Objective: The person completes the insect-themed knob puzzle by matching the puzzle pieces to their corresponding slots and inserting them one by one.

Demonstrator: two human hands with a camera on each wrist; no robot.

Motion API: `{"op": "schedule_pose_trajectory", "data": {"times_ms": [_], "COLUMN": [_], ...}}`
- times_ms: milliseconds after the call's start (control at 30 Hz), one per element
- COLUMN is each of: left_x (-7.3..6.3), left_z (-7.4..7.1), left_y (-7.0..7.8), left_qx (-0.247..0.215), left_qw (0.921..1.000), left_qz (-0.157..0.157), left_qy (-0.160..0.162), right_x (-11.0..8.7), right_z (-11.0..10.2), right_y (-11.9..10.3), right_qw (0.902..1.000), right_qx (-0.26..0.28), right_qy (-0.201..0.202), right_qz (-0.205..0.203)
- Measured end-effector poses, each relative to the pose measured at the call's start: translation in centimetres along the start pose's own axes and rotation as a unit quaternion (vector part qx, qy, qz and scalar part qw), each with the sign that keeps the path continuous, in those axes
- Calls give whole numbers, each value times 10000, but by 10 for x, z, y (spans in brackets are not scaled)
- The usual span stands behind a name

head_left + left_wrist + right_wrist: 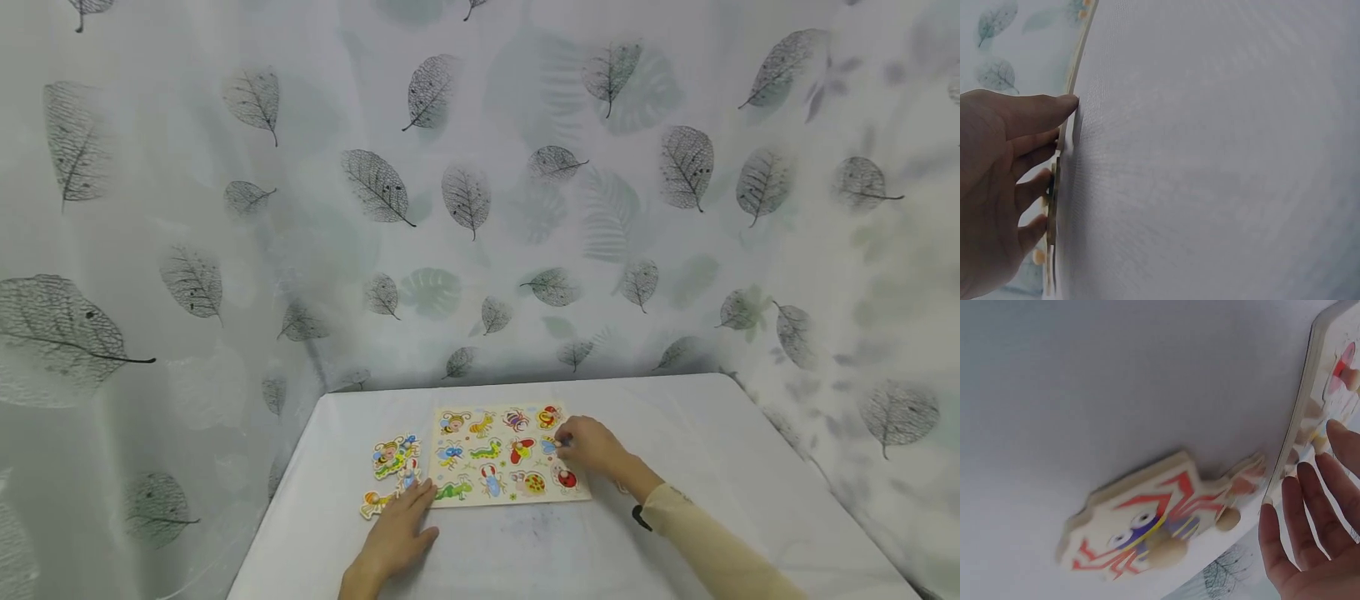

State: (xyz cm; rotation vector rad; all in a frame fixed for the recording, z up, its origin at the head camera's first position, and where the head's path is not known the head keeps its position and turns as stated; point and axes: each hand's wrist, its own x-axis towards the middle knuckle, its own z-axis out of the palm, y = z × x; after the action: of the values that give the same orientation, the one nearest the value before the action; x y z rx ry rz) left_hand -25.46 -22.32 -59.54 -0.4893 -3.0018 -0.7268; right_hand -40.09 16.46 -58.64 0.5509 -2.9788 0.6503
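Observation:
A wooden puzzle board [502, 504] with colourful insect pictures lies on the table. My right hand [588, 446] is at its right side, thumb and forefinger pinching the knob of a blue winged insect puzzle piece [549, 446]. In the right wrist view, that hand [1316, 525] has its other fingers extended beside the board edge. My left hand [397, 529] rests by the near left corner, fingers fairly straight. Seen from the left wrist, the thumb [1044, 114] touches the board's edge and other fingertips reach loose pieces.
Several loose knobbed insect pieces [386, 457] lie left of the board, some overlapping. Near my right wrist lies a spider piece [1147, 528] with a wooden knob, another piece [1247, 481] behind it. Leaf-patterned curtains [465, 200] surround the white table [705, 467].

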Motion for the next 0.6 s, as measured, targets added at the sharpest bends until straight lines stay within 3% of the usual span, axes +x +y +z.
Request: {"op": "schedule_pose_trajectory", "data": {"times_ms": [300,600], "left_x": [1,2], "left_z": [5,-1], "left_y": [-3,1], "left_qx": [104,-7], "left_qw": [9996,10000], "left_qz": [114,-63], "left_qy": [220,-27], "right_x": [-24,-48], "right_z": [-23,-41], "right_y": [22,43], "right_qw": [9999,9986], "right_qx": [-58,-103], "right_qy": [102,358], "right_qz": [123,371]}}
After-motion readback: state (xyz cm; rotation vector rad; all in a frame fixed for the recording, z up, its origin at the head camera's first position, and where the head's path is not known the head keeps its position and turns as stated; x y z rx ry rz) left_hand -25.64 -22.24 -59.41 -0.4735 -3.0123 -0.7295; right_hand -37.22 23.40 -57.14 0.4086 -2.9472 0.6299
